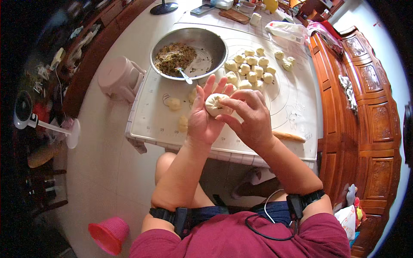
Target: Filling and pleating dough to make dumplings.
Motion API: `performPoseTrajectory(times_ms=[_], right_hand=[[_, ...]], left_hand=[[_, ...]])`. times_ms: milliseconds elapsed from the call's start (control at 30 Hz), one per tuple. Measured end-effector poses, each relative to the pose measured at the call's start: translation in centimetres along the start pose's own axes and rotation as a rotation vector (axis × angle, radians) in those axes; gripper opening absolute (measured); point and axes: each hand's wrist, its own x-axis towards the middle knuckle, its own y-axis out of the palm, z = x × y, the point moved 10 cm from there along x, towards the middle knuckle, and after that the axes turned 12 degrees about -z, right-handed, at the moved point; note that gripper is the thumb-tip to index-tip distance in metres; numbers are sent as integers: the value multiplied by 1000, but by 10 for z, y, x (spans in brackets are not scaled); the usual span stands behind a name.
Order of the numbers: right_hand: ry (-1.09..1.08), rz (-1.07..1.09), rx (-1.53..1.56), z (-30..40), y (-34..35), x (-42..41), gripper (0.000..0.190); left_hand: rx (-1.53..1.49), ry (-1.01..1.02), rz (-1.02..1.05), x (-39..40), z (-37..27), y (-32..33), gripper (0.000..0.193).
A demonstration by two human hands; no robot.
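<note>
A round, pleated dough bun (216, 104) rests on the palm of my left hand (205, 121), whose fingers are spread and point away from me. The thumb and index finger of my right hand (250, 114) touch the bun's gathered top and its near right side. Beyond my hands, many small dough pieces (251, 76) lie grouped on the white pastry mat (155, 124). A few floured dough pieces (174, 104) sit left of my left hand. At the back left, a steel basin (222, 48) holds chopped filling (176, 58) and a spoon (184, 76).
A wooden rolling pin (288, 136) lies at the mat's near right, partly behind my right forearm. More dough pieces (285, 61) and a plastic bag (287, 32) are at the back right. A plastic stool (117, 75) stands left of the table; a red basket (109, 233) is on the floor.
</note>
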Motion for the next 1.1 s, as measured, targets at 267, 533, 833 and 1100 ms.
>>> performPoseTrajectory(times_ms=[267,533,833,1100], right_hand=[[-86,1,-11,4,5,-5,26],[-195,56,-37,1,-1,-1,15],[387,11,242,-28,-6,-18,37],[593,-139,400,-42,14,-34,28]], left_hand=[[17,-10,27,-3,1,3,52],[98,-188,86,-12,19,12,54],[196,220,92,-10,-12,20,47],[206,231,141,-10,-12,24,49]])
